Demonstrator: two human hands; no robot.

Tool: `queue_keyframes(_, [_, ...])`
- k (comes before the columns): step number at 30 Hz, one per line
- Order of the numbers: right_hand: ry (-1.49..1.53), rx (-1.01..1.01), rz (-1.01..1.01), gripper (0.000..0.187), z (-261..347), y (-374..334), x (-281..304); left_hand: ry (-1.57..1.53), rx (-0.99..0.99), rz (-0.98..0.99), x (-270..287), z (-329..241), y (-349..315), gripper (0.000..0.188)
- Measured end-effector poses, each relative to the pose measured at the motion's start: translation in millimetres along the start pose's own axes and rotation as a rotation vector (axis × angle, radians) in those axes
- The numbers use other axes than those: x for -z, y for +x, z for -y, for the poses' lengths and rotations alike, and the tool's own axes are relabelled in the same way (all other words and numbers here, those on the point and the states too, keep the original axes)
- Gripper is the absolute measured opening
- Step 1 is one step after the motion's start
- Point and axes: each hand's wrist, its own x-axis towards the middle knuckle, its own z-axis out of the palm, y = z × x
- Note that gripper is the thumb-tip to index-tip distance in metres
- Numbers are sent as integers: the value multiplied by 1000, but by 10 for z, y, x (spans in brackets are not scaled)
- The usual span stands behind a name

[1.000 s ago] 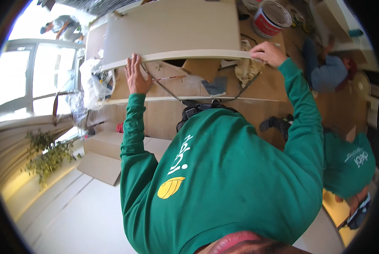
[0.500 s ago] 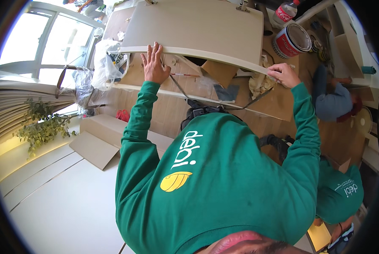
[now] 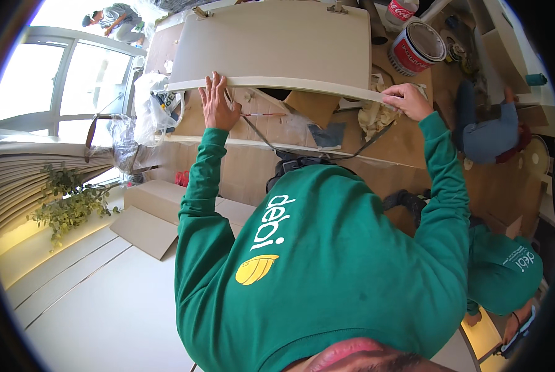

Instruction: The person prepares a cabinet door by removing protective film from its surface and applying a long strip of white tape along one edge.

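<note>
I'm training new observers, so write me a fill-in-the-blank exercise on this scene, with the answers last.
1. The translucent white plastic bag lies to the ____ of the open, bare left hand.
2. The bare right hand pinches the ____ end of the narrow cream strip.
3. The far edge of the flat beige panel shows ____ small metal fittings.
4. The camera wearer's long-sleeved sweatshirt is mainly ____.

Missing words: left; right; two; green.
</note>
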Motion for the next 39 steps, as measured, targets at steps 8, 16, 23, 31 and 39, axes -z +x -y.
queue_keyframes(8, [-25,-11,-5,25,35,4,38,-96,-123,13,72,-267,56,97])
queue_keyframes(16, [28,30,-19,26,-59,-15,18,-87,-168,28,-22,-321,49,92])
queue_keyframes(23, [71,41,-7,27,162,-198,81,-228,-189,-50,-17,-120,89,78])
queue_keyframes(31, [58,89,-98,25,745,-430,219,-250,-163,-39,-11,-87,89,75])
queue_keyframes(39, [60,60,-66,25,274,-273,78,-246,-150,-49,-14,-99,104,71])
